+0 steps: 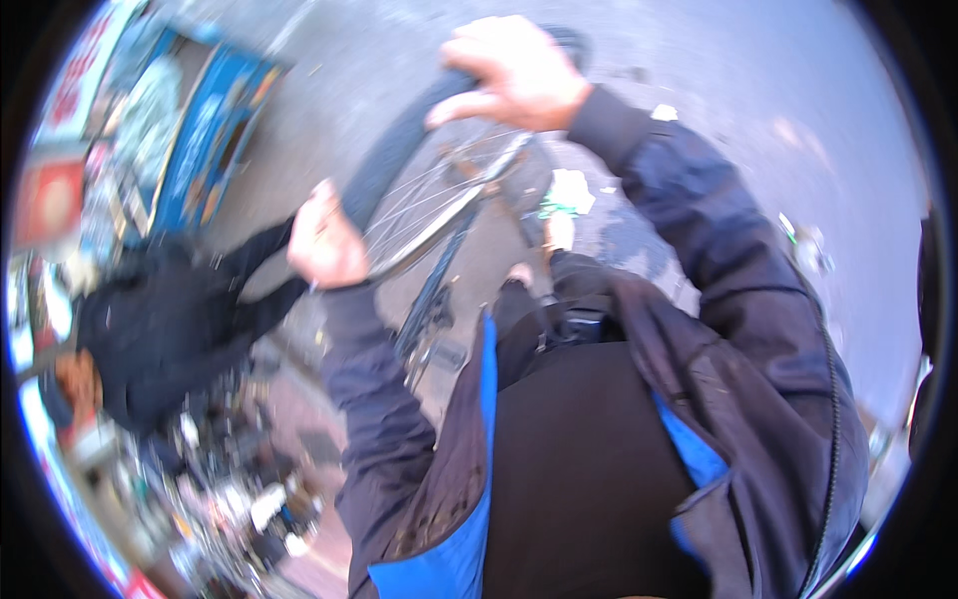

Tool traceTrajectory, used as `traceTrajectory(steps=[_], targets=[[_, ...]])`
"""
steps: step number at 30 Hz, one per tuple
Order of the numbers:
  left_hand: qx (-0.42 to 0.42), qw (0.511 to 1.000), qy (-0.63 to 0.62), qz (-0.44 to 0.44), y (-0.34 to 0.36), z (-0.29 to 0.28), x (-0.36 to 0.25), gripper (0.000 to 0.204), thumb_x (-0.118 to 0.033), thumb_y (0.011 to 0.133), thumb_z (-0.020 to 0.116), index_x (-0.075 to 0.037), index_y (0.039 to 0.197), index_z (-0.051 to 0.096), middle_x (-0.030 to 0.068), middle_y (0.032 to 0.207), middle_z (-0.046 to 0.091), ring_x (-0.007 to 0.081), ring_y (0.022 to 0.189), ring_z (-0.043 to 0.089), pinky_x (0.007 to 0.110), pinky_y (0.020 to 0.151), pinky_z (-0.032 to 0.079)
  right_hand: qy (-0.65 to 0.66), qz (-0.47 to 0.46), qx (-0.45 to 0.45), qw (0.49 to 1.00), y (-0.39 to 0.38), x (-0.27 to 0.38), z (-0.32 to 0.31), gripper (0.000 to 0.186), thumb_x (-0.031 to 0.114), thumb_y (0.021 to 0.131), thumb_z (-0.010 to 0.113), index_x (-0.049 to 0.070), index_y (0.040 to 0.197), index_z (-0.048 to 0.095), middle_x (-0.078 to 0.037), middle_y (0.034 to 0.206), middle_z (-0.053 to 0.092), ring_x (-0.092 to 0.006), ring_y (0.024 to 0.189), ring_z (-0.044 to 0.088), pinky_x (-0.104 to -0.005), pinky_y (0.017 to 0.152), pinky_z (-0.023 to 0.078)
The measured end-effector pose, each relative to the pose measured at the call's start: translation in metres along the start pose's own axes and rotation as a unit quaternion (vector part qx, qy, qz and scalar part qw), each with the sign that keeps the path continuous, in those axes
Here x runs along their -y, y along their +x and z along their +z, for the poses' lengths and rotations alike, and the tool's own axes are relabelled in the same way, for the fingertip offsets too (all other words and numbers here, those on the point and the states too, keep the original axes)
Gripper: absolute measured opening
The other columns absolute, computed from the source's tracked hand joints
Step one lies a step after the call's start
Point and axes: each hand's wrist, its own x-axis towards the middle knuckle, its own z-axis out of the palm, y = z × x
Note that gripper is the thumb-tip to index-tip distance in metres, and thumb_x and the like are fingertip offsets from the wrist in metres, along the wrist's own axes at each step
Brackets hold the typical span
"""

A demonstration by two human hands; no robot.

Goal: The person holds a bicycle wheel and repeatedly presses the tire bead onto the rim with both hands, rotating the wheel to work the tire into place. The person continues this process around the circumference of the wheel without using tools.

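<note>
A bicycle wheel with a thick dark tire (391, 150) stands in front of me, its pale rim (439, 222) and thin spokes visible inside the tire. My right hand (514, 75) is over the far upper part of the tire, fingers curled across it and thumb on the inner side. Lower on the left, my left hand (329, 242) closes around the near side of the tire; its fingers are blurred by motion. Part of the bicycle's dark frame (431, 285) runs below the wheel toward a pedal (444, 354).
A person in black (170, 329) is close on my left, sleeves reaching toward the wheel. Behind them stands a blue cabinet (205, 130) with bagged goods. Cluttered parts (249, 489) lie at lower left. A crumpled white-and-green wrapper (567, 192) is by my foot on grey pavement.
</note>
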Motion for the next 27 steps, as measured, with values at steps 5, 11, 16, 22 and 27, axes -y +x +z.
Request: traceTrajectory(steps=[5, 11, 16, 22, 27], targets=[[0.132, 0.983, -0.044, -0.118, 0.002, -0.025, -0.001, 0.030, -0.019, 0.117, 0.059, 0.007, 0.115, 0.074, 0.0075, 0.100, 0.074, 0.0160, 0.098, 0.069, 0.031, 0.092, 0.055, -0.030, 0.071, -0.160, 0.984, -0.040, 0.047, -0.003, 0.070, 0.060, 0.086, 0.085, 0.008, 0.130, 0.072, -0.020, 0.126, 0.067, -0.0415, 0.121, 0.062, -0.0517, 0.109, 0.049], [0.102, 0.986, -0.130, 0.022, -0.013, -0.044, -0.067, 0.034, -0.023, 0.119, 0.051, 0.007, 0.130, 0.064, 0.0167, 0.127, 0.067, 0.0273, 0.115, 0.066, 0.043, 0.106, 0.056, 0.037, 0.382, -0.046, 0.922, -0.228, 0.119, -0.002, 0.064, 0.055, 0.094, 0.080, 0.004, 0.133, 0.072, -0.022, 0.130, 0.068, -0.0410, 0.125, 0.065, -0.0540, 0.107, 0.053], [0.343, 0.927, -0.150, -0.012, -0.077, 0.004, -0.118, 0.023, -0.010, 0.115, 0.054, 0.002, 0.130, 0.066, 0.0123, 0.124, 0.065, 0.0222, 0.113, 0.067, 0.037, 0.102, 0.057, 0.020, 0.697, 0.095, 0.711, -0.474, 0.187, -0.014, 0.053, 0.050, 0.093, 0.081, 0.005, 0.121, 0.079, -0.022, 0.118, 0.073, -0.0406, 0.120, 0.068, -0.0488, 0.106, 0.055], [0.577, 0.776, -0.231, -0.108, -0.195, 0.057, -0.149, 0.020, -0.002, 0.106, 0.069, 0.000, 0.125, 0.069, 0.0048, 0.118, 0.066, 0.0115, 0.105, 0.063, 0.027, 0.094, 0.051, 0.031, 0.910, -0.159, 0.381, -0.716, 0.311, -0.010, 0.057, 0.042, 0.092, 0.084, 0.003, 0.132, 0.075, -0.021, 0.127, 0.078, -0.0329, 0.123, 0.074, -0.0421, 0.106, 0.058], [0.641, 0.727, -0.202, -0.142, -0.308, 0.073, -0.175, 0.015, -0.010, 0.109, 0.070, 0.000, 0.121, 0.072, 0.0059, 0.109, 0.073, 0.0135, 0.097, 0.071, 0.030, 0.087, 0.058, 0.093, 0.921, -0.245, 0.290, -0.825, 0.383, 0.051, 0.052, 0.035, 0.093, 0.084, 0.000, 0.131, 0.076, -0.020, 0.124, 0.080, -0.0308, 0.118, 0.077, -0.0413, 0.105, 0.058]])
